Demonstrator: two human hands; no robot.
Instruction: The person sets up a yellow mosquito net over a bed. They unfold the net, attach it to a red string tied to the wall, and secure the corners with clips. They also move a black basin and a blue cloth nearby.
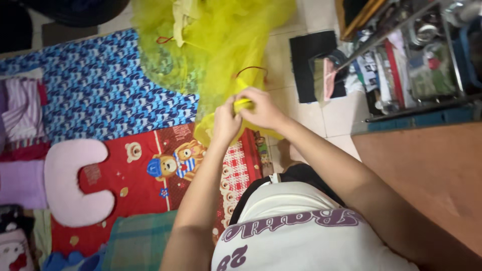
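Both hands meet near the middle of the view, just above the person's chest, and both are closed on the same bunched edge of a yellow net fabric (216,45). The left hand (226,123) grips the gathered cloth from below, its fingers curled tight around the bunch. The right hand (261,108) comes in from the other side and pinches the same bunch, its fingers (246,98) folded over a small bright yellow fold that shows between the 2 hands. The hands touch each other at that point.

From the grip the net spreads upward and away from the person in a wide, loose, see-through mass that fills the top centre of the view. A little of it also hangs below the hands as a rounded yellow lobe over the mat. Thin red cords (251,70) run through the net just above the hands.

Beneath the net lies a blue patterned cloth (90,90), and nearer the person a red mat with cartoon bears (165,165). A pink U-shaped pillow (75,180) rests on the left part of the red mat. On the right is a tiled floor (336,120), with a brown wooden surface (427,170) nearer the person.
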